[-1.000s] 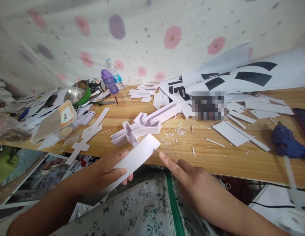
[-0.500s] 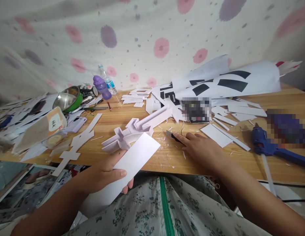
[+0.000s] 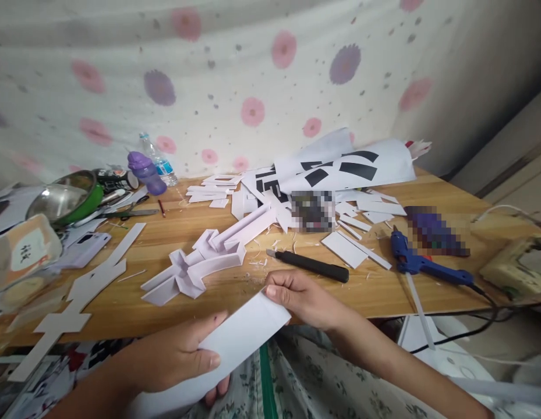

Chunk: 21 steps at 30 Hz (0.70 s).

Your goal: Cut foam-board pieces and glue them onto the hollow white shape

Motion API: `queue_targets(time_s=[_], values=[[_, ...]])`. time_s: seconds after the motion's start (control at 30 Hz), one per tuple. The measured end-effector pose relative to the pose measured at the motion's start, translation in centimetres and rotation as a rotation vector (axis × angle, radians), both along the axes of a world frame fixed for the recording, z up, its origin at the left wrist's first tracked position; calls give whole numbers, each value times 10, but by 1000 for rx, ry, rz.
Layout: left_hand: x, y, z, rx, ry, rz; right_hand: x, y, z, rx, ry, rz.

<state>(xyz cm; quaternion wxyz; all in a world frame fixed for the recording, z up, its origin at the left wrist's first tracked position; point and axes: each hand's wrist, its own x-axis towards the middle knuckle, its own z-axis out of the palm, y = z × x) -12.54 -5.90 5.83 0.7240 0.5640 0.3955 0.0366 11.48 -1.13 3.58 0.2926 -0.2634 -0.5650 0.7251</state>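
Observation:
A long white board strip (image 3: 237,329) lies slantwise over my lap, in front of the table edge. My left hand (image 3: 183,355) grips it along its middle, thumb on top and fingers underneath. At its upper right corner, my right hand (image 3: 296,297) pinches the strip between thumb and fingers. Just beyond my right hand, a black utility knife (image 3: 311,266) rests on the table with its blade pointing left. Behind my left hand stands a white walled shape (image 3: 200,259) built from upright strips.
A blue glue gun (image 3: 410,259) lies at the right. Flat white cut-outs (image 3: 80,297) and board scraps (image 3: 346,249) are scattered about. Farther back are a rolled printed sheet (image 3: 340,163), a purple bottle (image 3: 145,173) and a green-rimmed pan (image 3: 71,198).
My right hand has let go of the utility knife on the table and come down to the strip's corner. The view has turned right. My left hand keeps its hold.

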Motion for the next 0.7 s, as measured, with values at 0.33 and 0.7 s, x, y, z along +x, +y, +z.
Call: queue_targets(time_s=[0.33,0.7], values=[[5,8,-9,-171,-205,24,-15,-6,-8,-262,279,-115],[12,6,-21,-153,-322,41,-15,-8,-5,-185,241,-188]])
